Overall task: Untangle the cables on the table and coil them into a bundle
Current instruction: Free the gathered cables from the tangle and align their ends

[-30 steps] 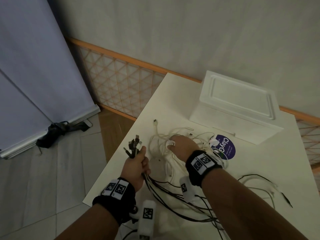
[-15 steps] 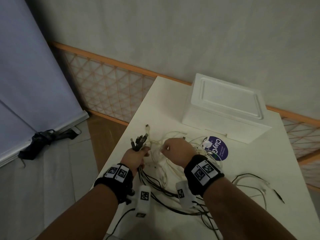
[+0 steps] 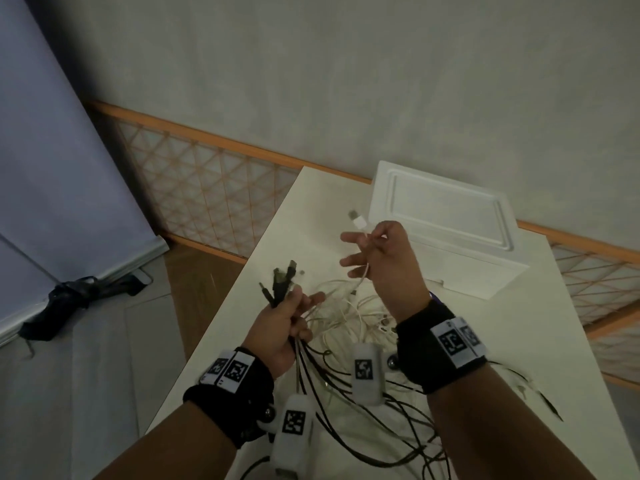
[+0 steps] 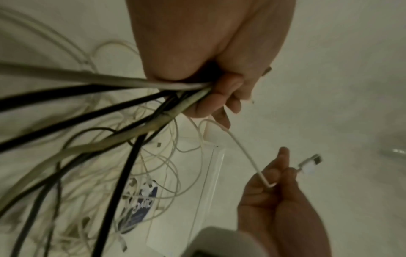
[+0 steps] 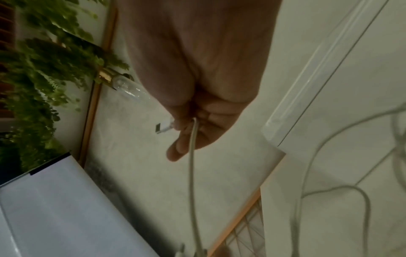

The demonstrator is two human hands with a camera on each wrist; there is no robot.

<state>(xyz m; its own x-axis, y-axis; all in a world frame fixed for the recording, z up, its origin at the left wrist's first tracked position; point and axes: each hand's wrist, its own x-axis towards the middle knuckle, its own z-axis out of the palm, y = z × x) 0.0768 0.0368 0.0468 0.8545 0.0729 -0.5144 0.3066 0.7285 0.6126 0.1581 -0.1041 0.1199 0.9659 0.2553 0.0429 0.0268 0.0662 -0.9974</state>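
Raised since — thin white cable (image 3: 360, 225)

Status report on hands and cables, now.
Left hand grips black cable ends. Right hand pinches white cable, lifted. White tangle on table.

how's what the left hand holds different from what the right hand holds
The left hand grips a bunch of mostly black cables; the right hand pinches one thin white cable. The bunch shows several plugs, the white cable one. Both trail down to the tangle on the table.
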